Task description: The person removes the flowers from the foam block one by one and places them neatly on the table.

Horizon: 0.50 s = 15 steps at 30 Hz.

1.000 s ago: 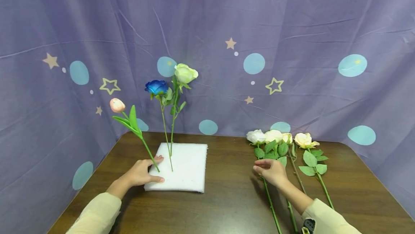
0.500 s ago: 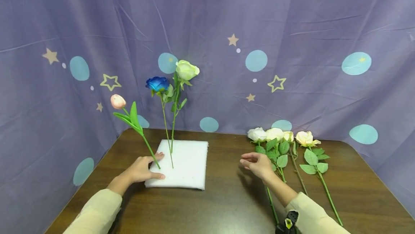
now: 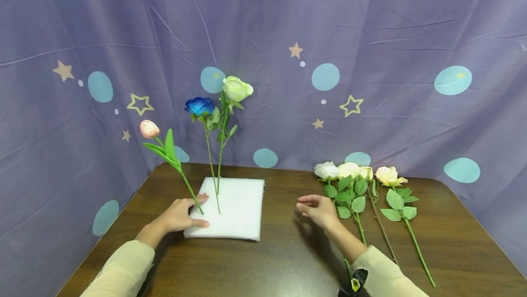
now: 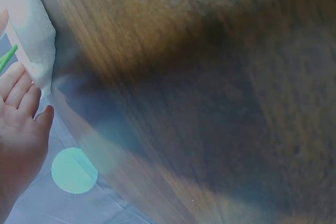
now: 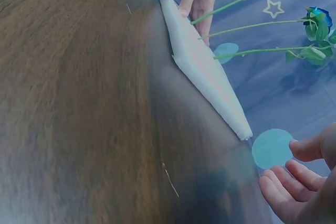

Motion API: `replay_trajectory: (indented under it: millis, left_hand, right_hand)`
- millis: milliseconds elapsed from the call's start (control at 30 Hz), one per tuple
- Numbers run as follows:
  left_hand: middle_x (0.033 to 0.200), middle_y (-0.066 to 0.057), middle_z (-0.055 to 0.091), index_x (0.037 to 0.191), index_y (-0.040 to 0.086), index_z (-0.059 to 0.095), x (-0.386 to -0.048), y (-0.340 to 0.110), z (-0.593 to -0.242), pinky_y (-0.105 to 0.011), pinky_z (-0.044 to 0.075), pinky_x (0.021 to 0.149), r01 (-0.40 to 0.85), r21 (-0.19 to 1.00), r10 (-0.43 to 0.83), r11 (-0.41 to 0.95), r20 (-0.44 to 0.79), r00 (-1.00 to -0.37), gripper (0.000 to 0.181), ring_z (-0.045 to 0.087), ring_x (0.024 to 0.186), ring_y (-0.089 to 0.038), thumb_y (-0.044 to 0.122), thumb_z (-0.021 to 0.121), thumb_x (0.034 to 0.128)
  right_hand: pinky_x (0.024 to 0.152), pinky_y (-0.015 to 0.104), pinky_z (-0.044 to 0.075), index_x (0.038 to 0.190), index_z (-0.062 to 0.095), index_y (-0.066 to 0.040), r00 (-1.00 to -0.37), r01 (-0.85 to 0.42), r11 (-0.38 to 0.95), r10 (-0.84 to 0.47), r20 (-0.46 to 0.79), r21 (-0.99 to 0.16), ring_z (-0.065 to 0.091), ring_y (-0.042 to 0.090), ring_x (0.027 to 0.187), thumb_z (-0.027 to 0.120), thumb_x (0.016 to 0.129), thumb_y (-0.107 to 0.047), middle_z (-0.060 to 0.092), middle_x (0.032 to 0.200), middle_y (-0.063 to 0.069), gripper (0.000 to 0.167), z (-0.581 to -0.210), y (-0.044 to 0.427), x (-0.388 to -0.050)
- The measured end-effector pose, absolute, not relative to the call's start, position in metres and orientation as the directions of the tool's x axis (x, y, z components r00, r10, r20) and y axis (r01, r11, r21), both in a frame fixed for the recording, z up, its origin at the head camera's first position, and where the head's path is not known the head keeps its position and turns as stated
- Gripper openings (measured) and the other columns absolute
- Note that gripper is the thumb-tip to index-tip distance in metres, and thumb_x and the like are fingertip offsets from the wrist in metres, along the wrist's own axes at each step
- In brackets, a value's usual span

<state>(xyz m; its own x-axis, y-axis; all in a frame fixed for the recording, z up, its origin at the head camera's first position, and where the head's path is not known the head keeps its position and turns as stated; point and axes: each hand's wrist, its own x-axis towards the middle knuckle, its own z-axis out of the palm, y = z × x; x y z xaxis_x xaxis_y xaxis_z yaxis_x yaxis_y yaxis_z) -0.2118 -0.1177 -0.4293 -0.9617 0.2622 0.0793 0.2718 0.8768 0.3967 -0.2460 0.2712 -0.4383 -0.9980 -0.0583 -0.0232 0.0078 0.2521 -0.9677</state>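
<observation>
On the table lies a square white foam block (image 3: 243,210). A pink tulip (image 3: 149,129), a blue rose (image 3: 199,106) and a pale green rose (image 3: 238,89) stand in it, the tulip leaning left. My left hand (image 3: 179,214) rests on the block's left edge, thumb and forefinger spread either side of the tulip stem. In the left wrist view its other fingers (image 4: 21,90) are fairly straight beside the block. My right hand (image 3: 320,210) holds nothing; its fingers bend loosely above the table, left of a white rose (image 3: 326,170).
Other cut roses lie at the right: a creamy white one (image 3: 348,171), a smaller yellowish one (image 3: 365,173) and a peach one (image 3: 388,176), stems toward the front. Behind the brown table (image 3: 284,242) hangs a purple patterned curtain (image 3: 263,36).
My right hand has moved left, away from over the rose stems toward the foam block. The left hand keeps its place on the block, and the head view has shifted slightly.
</observation>
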Motion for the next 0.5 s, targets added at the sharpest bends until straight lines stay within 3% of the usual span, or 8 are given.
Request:
replay_trajectory:
  millis: [300, 500]
  left_hand:
    - [0.14, -0.019, 0.053, 0.134, 0.003, 0.056, -0.213, -0.118, -0.431, -0.055, 0.042, 0.106, 0.282, 0.403, 0.271, 0.87, 0.085, -0.959, 0.083, 0.05, 0.129, -0.042, 0.045, 0.083, 0.0678]
    - [0.139, -0.019, 0.054, 0.133, 0.002, 0.057, -0.213, -0.118, -0.43, -0.055, 0.042, 0.106, 0.286, 0.401, 0.27, 0.87, 0.098, -0.958, 0.082, 0.05, 0.129, -0.042, 0.044, 0.084, 0.0674]
  right_hand:
    - [0.076, 0.035, 0.062, 0.103, 0.069, 0.009, -0.997, 0.03, 0.209, -0.058, -0.043, -0.978, 0.071, 0.014, 0.076, 0.07, 0.082, 0.0, 0.075, 0.089, 0.015, 0.023, -0.439, 0.256, -0.245]
    - [0.077, 0.036, 0.062, 0.104, 0.069, 0.008, -0.996, 0.009, 0.181, -0.082, -0.024, -0.983, 0.073, 0.021, 0.078, 0.071, 0.082, -0.003, 0.075, 0.091, 0.017, 0.024, -0.433, 0.245, -0.246]
